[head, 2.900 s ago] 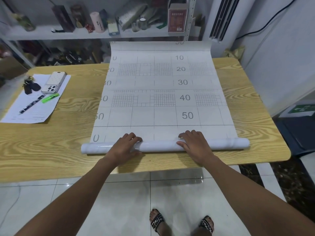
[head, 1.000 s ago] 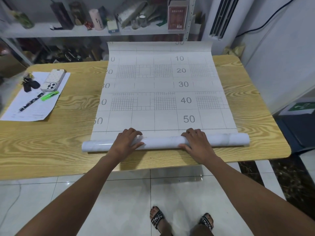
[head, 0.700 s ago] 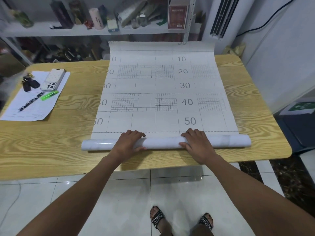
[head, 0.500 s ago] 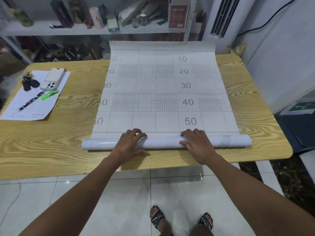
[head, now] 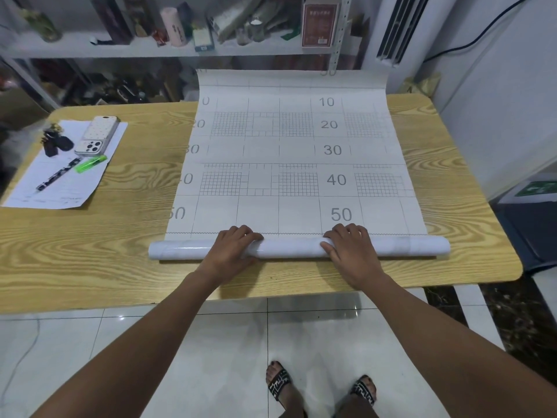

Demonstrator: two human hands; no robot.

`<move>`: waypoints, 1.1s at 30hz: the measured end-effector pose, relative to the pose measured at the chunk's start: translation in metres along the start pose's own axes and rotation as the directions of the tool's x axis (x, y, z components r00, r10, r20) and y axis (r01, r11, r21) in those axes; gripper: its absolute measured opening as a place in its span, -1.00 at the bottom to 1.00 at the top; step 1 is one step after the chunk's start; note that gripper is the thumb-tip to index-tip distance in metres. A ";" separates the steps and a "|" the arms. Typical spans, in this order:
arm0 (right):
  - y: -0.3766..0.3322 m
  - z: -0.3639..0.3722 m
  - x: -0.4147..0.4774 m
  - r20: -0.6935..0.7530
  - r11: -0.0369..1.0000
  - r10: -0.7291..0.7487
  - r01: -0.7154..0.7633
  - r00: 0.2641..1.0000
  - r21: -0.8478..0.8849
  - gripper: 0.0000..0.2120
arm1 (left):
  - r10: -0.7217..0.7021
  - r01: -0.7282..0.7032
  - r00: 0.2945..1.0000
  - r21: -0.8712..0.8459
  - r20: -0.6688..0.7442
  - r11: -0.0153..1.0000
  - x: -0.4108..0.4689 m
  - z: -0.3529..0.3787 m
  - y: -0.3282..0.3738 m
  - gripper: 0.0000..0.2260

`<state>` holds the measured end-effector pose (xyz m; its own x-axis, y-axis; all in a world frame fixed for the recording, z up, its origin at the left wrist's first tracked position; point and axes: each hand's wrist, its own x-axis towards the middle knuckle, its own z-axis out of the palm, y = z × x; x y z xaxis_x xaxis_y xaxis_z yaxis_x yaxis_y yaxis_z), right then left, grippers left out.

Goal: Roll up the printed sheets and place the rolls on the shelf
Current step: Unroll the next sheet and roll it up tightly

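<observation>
Printed sheet [head: 289, 152] lies flat on wooden table [head: 90, 245], near edge wound into roll [head: 289, 248] along the table's front. Left hand [head: 232, 251] and right hand [head: 351, 251] both curl fingers over the roll, gripping it.

Wooden table [head: 90, 242], light grain, rounded corners. On its far left: white paper form [head: 69, 182], slightly angled. Lying on paper: phone [head: 96, 135] face down in white dotted case, dark key bunch [head: 55, 143] just left of phone, patterned pen [head: 57, 175], green lighter [head: 90, 164] just beside pen's far end. Back right: white standing air conditioner [head: 398, 28], black cable [head: 470, 40] across wall. Rear clutter includes red-brown box [head: 320, 24], pink cylinder [head: 173, 27]. White tiled floor [head: 226, 357] below; black patterned sandals [head: 278, 384].
</observation>
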<state>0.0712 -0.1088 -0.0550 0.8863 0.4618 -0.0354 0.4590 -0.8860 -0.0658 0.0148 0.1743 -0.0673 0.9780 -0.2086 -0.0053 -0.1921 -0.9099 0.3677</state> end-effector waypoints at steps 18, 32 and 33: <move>0.001 0.005 0.001 -0.034 0.999 -0.051 0.052 0.998 0.013 -0.49 | -0.008 0.010 0.998 -0.029 0.065 1.000 -0.004 -0.004 0.002 -0.44; 0.007 0.004 0.005 -0.066 0.994 -0.103 0.106 0.992 0.040 -0.49 | 0.020 -0.020 0.998 0.009 -0.057 1.000 -0.003 0.000 0.000 -0.61; 0.008 0.004 0.005 -0.073 0.993 -0.104 0.108 0.992 0.040 -0.50 | 0.021 -0.020 0.997 0.016 -0.077 1.000 -0.003 0.000 0.000 -0.63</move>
<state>0.0789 -0.1132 -0.0598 0.8356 0.5475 0.0444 0.5488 -0.8288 -0.1086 0.0119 0.1751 -0.0674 0.9771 -0.1996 0.0737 -0.2127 -0.9114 0.3523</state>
